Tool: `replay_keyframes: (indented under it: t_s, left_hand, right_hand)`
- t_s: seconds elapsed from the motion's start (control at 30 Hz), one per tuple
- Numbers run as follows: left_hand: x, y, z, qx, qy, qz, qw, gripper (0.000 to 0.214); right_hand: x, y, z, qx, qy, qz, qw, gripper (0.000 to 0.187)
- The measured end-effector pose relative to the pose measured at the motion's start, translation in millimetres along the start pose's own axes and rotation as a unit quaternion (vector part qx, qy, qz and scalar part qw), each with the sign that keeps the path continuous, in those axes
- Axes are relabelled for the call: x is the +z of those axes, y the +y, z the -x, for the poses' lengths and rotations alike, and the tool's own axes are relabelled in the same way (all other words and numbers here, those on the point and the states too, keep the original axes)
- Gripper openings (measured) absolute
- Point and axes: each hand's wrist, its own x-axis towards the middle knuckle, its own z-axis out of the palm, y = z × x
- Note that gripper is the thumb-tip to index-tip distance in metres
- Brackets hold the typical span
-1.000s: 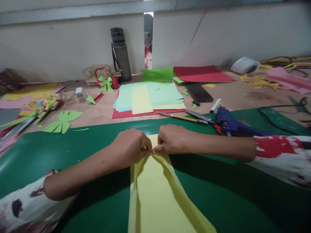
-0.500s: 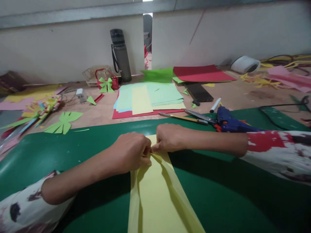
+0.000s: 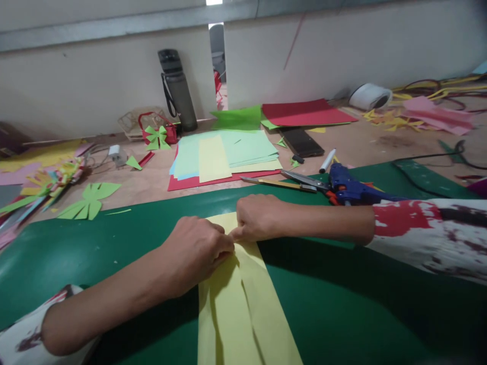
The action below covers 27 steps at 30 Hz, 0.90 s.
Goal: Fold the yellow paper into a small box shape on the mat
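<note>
- Your left hand (image 3: 196,253) is closed, its fingertips seemingly pinching the yellow paper (image 3: 228,319) near its far end; a hard pinch there could crumple it.
- Your right hand (image 3: 256,218) is curled beside it, thumb and fingertips down on the same spot; whether it grips or only presses, you cannot tell from here. Uneven pressure could skew the folds.
- The paper lies lengthwise on the green mat (image 3: 327,304), running toward you and out of view. Its two side flaps turn inward with edges lifted, so they could spring open or crease off line if you let go early.
- The mat looks smooth, so the paper could slide or twist if one hand pulls harder.
- Just beyond your right forearm lies the glue gun (image 3: 352,187); a backward sweep could knock it, and its heat does not show.
- Beside the gun, the scissors (image 3: 308,180) and cutter (image 3: 289,185) lie past your right hand; reaching forward carelessly could nick your fingers.
</note>
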Motion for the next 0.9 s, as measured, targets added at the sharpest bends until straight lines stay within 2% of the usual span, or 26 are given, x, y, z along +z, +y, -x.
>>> replay_keyframes:
  t_s: [0.17, 0.37, 0.63, 0.9]
  left_hand:
    - [-1.4, -2, -3, -0.014, -0.029, 0.012, 0.999, 0.023]
    - [1.7, -5, -5, -0.038, -0.03, 0.008, 0.999, 0.019]
    - [-0.7, -5, -7, -0.095, -0.016, -0.002, 0.995, 0.007]
    - [-1.1, -8, -8, -0.125, -0.025, 0.059, 0.99, 0.006]
  right_hand:
    - [0, 6, 14, -0.033, -0.053, -0.02, 0.998, 0.022]
    - [6, 12, 16, -0.031, -0.039, -0.03, 0.998, 0.028]
    - [-2, 3, 10, 0.005, -0.025, -0.01, 1.0, 0.031]
    - [0, -1, 0, 0.022, -0.008, -0.004, 1.0, 0.042]
